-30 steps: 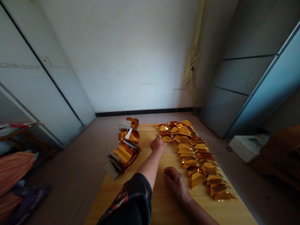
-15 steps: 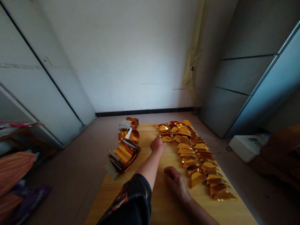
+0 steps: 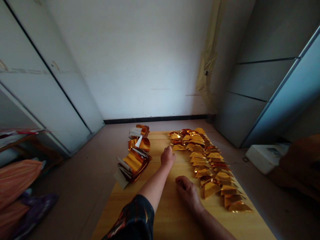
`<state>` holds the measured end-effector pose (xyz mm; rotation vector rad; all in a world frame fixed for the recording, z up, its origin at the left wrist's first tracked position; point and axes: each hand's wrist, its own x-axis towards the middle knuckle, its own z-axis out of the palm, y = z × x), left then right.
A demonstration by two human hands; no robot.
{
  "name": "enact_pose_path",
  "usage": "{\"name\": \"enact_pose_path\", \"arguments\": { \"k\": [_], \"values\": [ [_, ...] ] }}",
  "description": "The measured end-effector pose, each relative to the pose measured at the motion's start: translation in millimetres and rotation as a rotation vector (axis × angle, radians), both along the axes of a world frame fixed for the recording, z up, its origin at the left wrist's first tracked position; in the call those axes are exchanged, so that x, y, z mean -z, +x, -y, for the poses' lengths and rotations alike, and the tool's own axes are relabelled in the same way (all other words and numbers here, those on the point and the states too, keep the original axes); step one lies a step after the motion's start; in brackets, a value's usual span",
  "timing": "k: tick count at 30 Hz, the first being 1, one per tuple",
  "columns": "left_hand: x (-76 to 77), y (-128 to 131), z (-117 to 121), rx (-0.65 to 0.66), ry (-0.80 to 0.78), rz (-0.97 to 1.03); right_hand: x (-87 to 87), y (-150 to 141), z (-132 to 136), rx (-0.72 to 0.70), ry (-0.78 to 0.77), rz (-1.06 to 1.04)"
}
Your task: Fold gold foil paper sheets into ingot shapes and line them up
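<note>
My left hand (image 3: 168,156) stretches forward over the wooden table (image 3: 160,220), its fingers curled closed just left of the nearest folded gold foil paper (image 3: 179,147). Whether it touches that piece, or has anything in its fingers, is hidden. Closer to me, my right hand (image 3: 188,193) rests on the table with fingers curled in, and nothing shows in it. Rows of folded gold papers (image 3: 198,159) overlap along the right side of the table, beside the right hand. On the left edge lie curved stacks of gold foil sheets (image 3: 136,163) with pale backs.
A white wall (image 3: 150,66) stands beyond the table. Grey-white cabinets (image 3: 62,90) are on the left and a tall grey refrigerator-like cabinet (image 3: 252,110) on the right. A white box (image 3: 261,158) sits on the floor at right. Orange cloth (image 3: 20,180) and a purple bag (image 3: 37,213) lie at left.
The view has shifted slightly, so the surroundings at the left sit a little further right. Both hands stay in nearly the same places, and the gold papers look unchanged.
</note>
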<state>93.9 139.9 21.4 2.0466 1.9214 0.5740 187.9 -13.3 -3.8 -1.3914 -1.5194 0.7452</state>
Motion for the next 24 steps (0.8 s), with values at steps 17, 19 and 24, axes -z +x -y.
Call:
{"name": "enact_pose_path", "arguments": {
  "k": [17,19,24],
  "values": [
    [-66.1,-137,47,-0.234,0.096,-0.479,-3.1,-1,-4,-0.017,0.007,0.058],
    [-59.2,-141,48,-0.219,-0.043,-0.498,-2.4,-1,-5,-0.023,0.020,0.063],
    [-38.9,-142,49,-0.163,-0.164,-0.540,2.6,0,-6,-0.020,0.039,0.084]
  ]
}}
